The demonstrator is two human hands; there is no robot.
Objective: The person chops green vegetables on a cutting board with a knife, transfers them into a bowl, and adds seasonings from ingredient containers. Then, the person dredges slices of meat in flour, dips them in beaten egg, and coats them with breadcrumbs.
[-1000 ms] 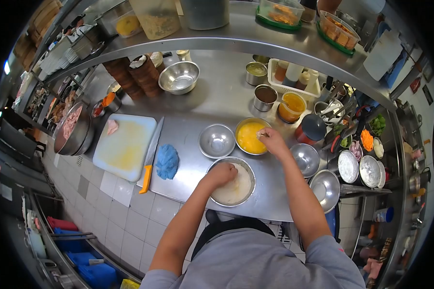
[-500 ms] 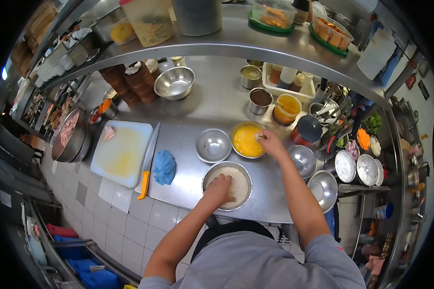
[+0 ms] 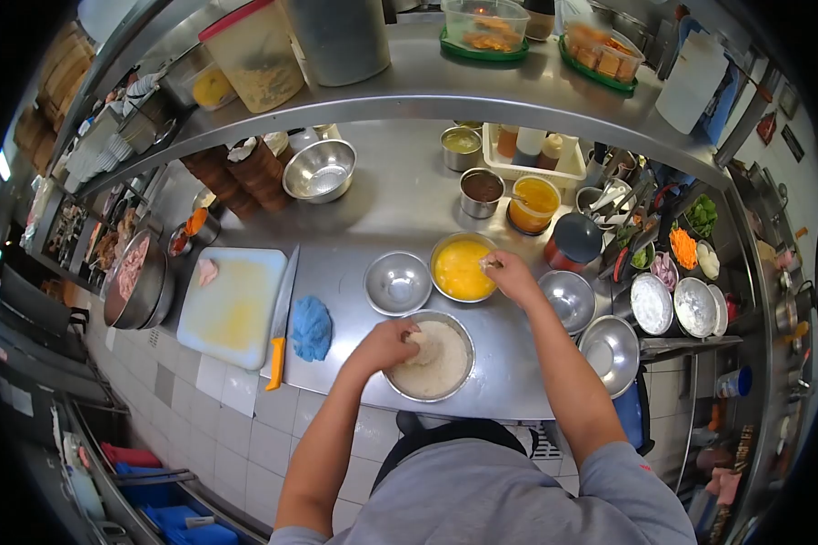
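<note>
My left hand (image 3: 384,346) is closed at the left rim of a metal bowl of breadcrumbs (image 3: 443,366). Between its fingers is a small crumb-coated piece (image 3: 415,342), whose kind I cannot tell. My right hand (image 3: 513,276) pinches at the right edge of a bowl of beaten egg (image 3: 461,270). Something small and pale shows at those fingertips, too small to name. An unfilled metal bowl (image 3: 397,282) stands left of the egg, between it and my left hand.
A white cutting board (image 3: 232,304), an orange-handled knife (image 3: 283,318) and a crumpled blue cloth (image 3: 312,329) lie to the left. Farther left stands a bowl of raw meat (image 3: 132,272). Metal bowls (image 3: 568,302) sit at right. A steel shelf (image 3: 409,107) spans the back.
My left hand has lifted from the crumbs and moved left to the rim, now with a coated piece in it. My right hand stays by the egg bowl. The view has shifted slightly.
</note>
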